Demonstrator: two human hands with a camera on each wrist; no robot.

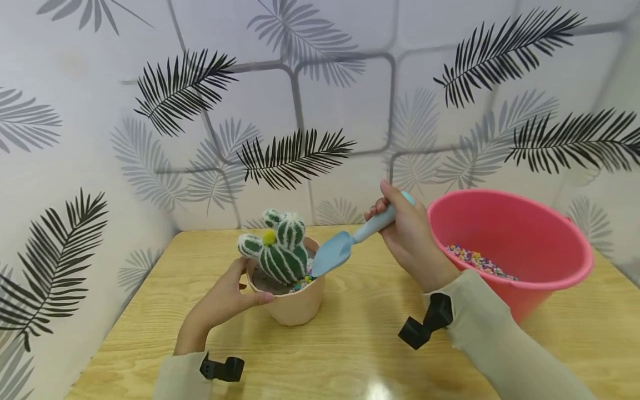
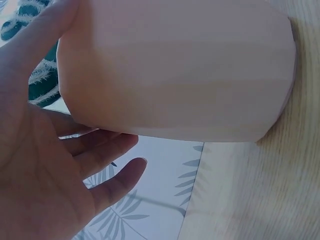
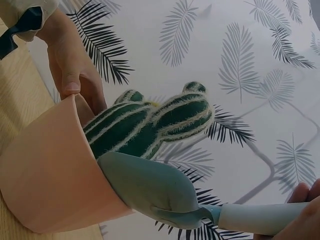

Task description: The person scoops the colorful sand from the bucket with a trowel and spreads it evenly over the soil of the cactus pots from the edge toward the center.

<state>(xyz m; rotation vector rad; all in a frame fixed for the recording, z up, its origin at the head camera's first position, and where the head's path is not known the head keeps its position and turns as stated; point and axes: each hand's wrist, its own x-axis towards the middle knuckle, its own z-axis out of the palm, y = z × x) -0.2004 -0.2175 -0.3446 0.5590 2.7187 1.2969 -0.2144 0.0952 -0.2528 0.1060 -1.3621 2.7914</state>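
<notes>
A peach flower pot (image 1: 295, 308) stands on the table, holding a green knitted cactus (image 1: 282, 258) with white stripes and a yellow pompom. Colourful pebbles (image 1: 301, 284) lie inside beside the cactus. My left hand (image 1: 227, 297) grips the pot's left side, thumb at the rim and fingers around the wall, as the left wrist view also shows. In my right hand (image 1: 407, 239) is the handle of a light blue trowel (image 1: 334, 253). The trowel's blade tips down over the pot's right rim, and in the right wrist view the blade (image 3: 150, 185) overlaps that rim next to the cactus.
A large pink bucket (image 1: 510, 222) stands at the right, close to my right forearm, with many coloured pebbles (image 1: 477, 261) inside. Behind the wooden table (image 1: 360, 344) rises a wall (image 1: 345, 111) with a leaf pattern.
</notes>
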